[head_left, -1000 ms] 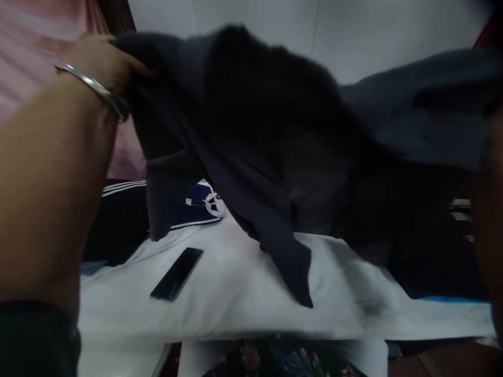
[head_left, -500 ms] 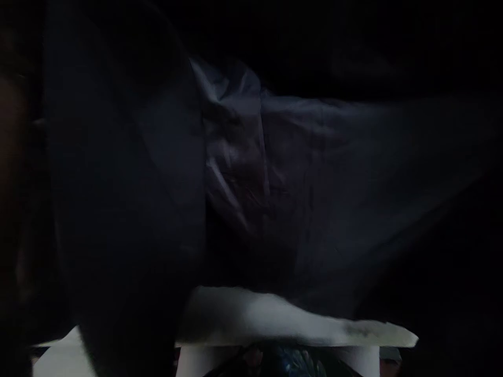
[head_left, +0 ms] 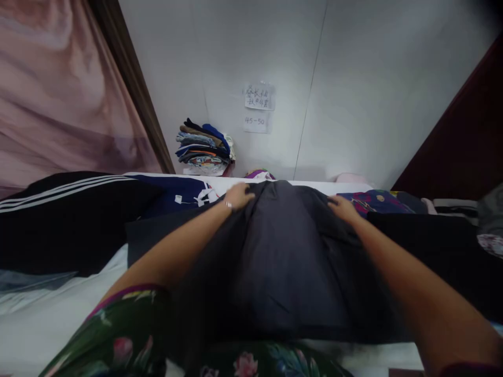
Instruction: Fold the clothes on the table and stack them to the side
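Observation:
A dark jacket (head_left: 288, 251) lies spread in front of me, its grey lining facing up and its lower edge near my body. My left hand (head_left: 239, 197) is closed on the far left shoulder of the jacket. My right hand (head_left: 342, 207) grips the far right shoulder, its fingers bent over the dark cloth. Both arms reach forward over the jacket's sides, and a dark sleeve shows beyond my left forearm. The fingertips of both hands are partly hidden in the fabric.
A stack of folded clothes (head_left: 206, 149) stands at the back against the white wall (head_left: 220, 57). Black clothing with white stripes (head_left: 66, 225) and a navy garment (head_left: 168, 191) lie left. Patterned clothes (head_left: 377, 201) and a black garment (head_left: 424, 246) lie right. Handwritten notes (head_left: 259, 99) hang on the wall.
Dark cloth filled nearly the whole view before. Now the jacket is down on the table, laid out with its lining up, and both hands and the surroundings show.

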`<state>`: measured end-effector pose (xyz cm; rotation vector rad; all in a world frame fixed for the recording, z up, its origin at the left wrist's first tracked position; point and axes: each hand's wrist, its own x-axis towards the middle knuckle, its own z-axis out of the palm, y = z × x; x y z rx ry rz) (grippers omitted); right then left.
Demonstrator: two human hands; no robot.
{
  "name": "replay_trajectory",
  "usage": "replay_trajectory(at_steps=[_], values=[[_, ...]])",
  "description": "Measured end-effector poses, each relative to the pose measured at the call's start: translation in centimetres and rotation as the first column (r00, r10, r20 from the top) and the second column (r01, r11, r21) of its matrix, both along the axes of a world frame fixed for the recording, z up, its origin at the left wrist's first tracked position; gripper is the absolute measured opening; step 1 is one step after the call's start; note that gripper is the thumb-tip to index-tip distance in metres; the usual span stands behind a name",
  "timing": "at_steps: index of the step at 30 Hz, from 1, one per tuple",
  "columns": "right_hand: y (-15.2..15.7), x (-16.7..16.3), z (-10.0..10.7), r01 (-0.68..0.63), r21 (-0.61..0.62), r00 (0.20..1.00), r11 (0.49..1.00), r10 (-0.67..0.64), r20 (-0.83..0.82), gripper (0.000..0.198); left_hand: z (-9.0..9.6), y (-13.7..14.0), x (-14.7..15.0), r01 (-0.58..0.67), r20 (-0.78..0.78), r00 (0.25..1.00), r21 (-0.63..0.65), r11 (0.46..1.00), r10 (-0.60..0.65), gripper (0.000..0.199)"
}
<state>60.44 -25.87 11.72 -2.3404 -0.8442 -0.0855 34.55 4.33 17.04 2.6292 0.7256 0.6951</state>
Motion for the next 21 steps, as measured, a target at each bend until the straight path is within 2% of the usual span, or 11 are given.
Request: replay_trajectory(at_steps=[2,3,4,6,8,10,14,18,21], values=[[-1.0,-1.7,-4.3,-0.086,-0.046,0.996,0.995,0.085,-0.025,0.031,-4.8,-1.7,-1.5,0.104,-0.124,0.986,-0.029,0.994,-0.107,0.031],[-1.8,-2.4,-6.3,-0.133,-0.070,0.991,0.989,0.131,-0.034,0.030,-6.7,-2.4,-2.7,0.186,-0.238,0.953,-0.025,0.982,-0.187,0.032],[-2.7,-3.0,-8.0,-0.181,-0.105,0.984,0.978,0.180,-0.017,0.032,-8.4,-2.8,-3.9,0.216,-0.325,0.921,-0.032,0.976,-0.214,0.037],[-4.3,-3.6,-10.8,-0.225,-0.164,0.973,0.960,0.230,0.013,0.037,-10.7,-3.4,-6.1,0.232,-0.436,0.871,-0.038,0.972,-0.225,0.046],[-5.3,-4.0,-12.5,-0.220,-0.211,0.970,0.953,0.237,0.061,0.042,-12.1,-3.8,-7.7,0.231,-0.471,0.855,-0.027,0.973,-0.217,0.050],[-5.6,-4.2,-13.4,-0.183,-0.240,0.970,0.953,0.215,0.113,0.044,-12.8,-4.1,-8.3,0.230,-0.462,0.862,-0.010,0.973,-0.208,0.051],[-5.2,-4.6,-13.9,-0.124,-0.257,0.964,0.958,0.178,0.197,0.044,-13.1,-4.9,-7.9,0.164,-0.441,0.886,0.012,0.986,-0.142,0.048],[-5.1,-4.5,-14.3,-0.134,-0.212,0.948,0.968,0.188,0.258,0.048,-12.6,-5.9,-6.5,0.083,-0.403,0.914,0.083,0.993,-0.043,0.046],[-5.1,-4.4,-14.4,-0.149,-0.195,0.942,0.969,0.199,0.272,0.049,-12.1,-6.2,-4.6,-0.008,-0.410,0.912,0.065,0.998,0.034,0.047]])
